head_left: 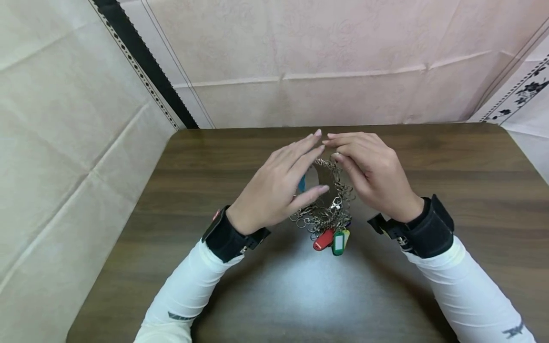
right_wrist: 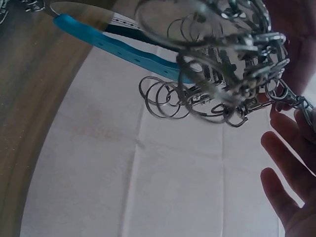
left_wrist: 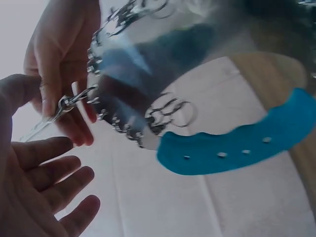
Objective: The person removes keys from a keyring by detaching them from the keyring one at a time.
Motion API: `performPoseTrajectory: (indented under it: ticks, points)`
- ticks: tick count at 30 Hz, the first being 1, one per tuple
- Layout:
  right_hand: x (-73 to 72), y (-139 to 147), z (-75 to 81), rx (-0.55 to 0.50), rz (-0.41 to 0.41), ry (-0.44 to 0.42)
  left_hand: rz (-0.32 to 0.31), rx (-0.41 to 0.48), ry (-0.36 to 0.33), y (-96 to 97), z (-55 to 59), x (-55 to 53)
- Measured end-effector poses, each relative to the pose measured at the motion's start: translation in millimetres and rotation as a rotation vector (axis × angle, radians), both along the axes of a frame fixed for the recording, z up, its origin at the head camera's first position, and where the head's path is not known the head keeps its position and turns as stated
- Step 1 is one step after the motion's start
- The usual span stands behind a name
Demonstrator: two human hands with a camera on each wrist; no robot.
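A flat, shiny metal ring with a blue grip is between the hands, its edge strung with linked metal key rings. A red key tag, a green one and a yellow one hang at its near side. My right hand pinches a small metal clasp at the ring's far edge with thumb and fingertips. My left hand reaches over the left side, fingers straight and thumb apart, fingertips near the right hand's. It hides part of the ring and blue grip in the head view.
Dark wood makes up the tabletop, its far edge just beyond the fingertips. Pale cloth hangs behind it, and more creased cloth covers the left side. Black bands wrap both wrists over white sleeves.
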State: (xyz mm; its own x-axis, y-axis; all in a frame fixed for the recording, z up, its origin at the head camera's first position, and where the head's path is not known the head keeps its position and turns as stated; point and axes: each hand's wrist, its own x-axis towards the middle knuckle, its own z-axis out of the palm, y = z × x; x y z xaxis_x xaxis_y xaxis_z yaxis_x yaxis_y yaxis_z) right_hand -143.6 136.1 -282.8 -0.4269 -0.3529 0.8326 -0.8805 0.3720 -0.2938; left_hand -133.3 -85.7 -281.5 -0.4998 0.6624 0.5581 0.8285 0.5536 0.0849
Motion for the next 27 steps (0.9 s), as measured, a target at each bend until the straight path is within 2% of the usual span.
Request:
performPoseTrajectory:
  ticks: [7, 11, 15, 20, 27]
  points:
    - [0.9, -0.1, 7.1, -0.041, -0.036, 0.002, 0.038, 0.122, -0.006, 12.5, 16.3, -5.3]
    - [2.4, 0.0, 11.9, -0.073, -0.047, 0.009, 0.051, 0.133, -0.016, 20.1, 22.3, -7.4]
    - [3.9, -0.2, 15.7, -0.089, -0.05, 0.015, 0.037, 0.142, -0.028, 26.2, 25.4, -7.8]
    - [5.4, -0.6, 18.0, -0.093, -0.038, 0.018, 0.006, 0.166, -0.046, 30.6, 23.0, -7.9]
    - [8.0, -2.3, 16.8, -0.075, -0.011, 0.026, -0.089, 0.266, -0.132, 31.7, 8.4, -8.9]
